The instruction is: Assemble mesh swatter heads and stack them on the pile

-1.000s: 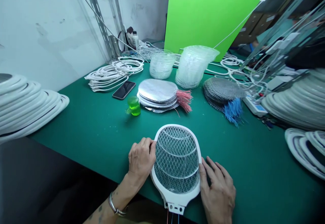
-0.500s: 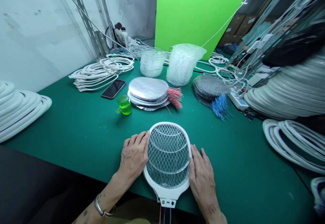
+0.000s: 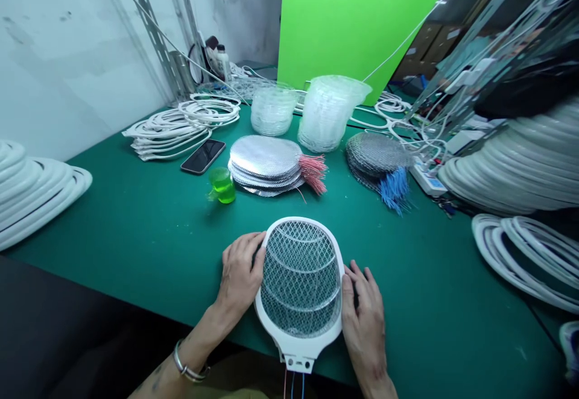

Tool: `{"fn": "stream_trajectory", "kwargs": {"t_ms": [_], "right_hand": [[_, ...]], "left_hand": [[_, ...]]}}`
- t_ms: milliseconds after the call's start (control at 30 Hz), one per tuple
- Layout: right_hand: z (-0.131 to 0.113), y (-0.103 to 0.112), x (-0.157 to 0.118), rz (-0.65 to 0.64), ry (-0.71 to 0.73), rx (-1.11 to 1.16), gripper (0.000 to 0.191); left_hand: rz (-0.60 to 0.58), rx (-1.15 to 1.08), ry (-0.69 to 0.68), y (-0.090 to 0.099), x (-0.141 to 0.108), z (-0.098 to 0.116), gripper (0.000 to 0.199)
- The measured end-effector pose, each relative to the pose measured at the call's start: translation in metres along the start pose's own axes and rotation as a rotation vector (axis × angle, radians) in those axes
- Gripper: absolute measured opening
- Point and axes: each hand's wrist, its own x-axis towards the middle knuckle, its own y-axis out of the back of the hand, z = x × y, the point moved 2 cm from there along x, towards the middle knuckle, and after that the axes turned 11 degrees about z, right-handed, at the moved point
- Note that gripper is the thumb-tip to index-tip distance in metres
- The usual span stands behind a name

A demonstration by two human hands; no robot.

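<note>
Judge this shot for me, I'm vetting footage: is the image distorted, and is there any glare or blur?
Head view: wide-angle bowing bends the steel wall rail; head view: the fly-swatter mesh looks sharp; head view: the foil discs show a soft sheen, no harsh glare; head view: the lower-left corner falls dark.

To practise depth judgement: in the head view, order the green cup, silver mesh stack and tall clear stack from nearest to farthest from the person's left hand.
From the left hand:
1. Green cup, ahead, slightly left.
2. Silver mesh stack, ahead, right.
3. Tall clear stack, back right.
</note>
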Motion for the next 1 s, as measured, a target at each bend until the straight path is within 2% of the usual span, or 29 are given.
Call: {"fn": "stream_trajectory", "kwargs": {"t_ms": [100,367,567,900,1000], "right_hand": [[-0.006,0.007,0.005,0.034,0.025,-0.024,0.052],[-0.019,0.026,0.01,0.056,-0.032,-0.004,0.048],[-0.012,0.021,0.005,0.017,-0.006,-0.1,0.057],[-0.002,0.019,0.006,-0.103,-0.134,-0.104,0.059],[-0.003,0.019,0.005,-0.079,-0.035,-0.189,0.068]], "left_hand": [[0.032,0.035,0.079,0.003,0.005,0.004,0.025],[-0.007,-0.001,0.126,0.006,0.014,0.008,0.019],[-0.014,0.003,0.126,0.008,0.016,0.011,0.018],[-0.076,-0.039,0.247,0.011,0.027,0.011,0.018],[-0.078,0.047,0.228,0.012,0.028,0.014,0.019]]}}
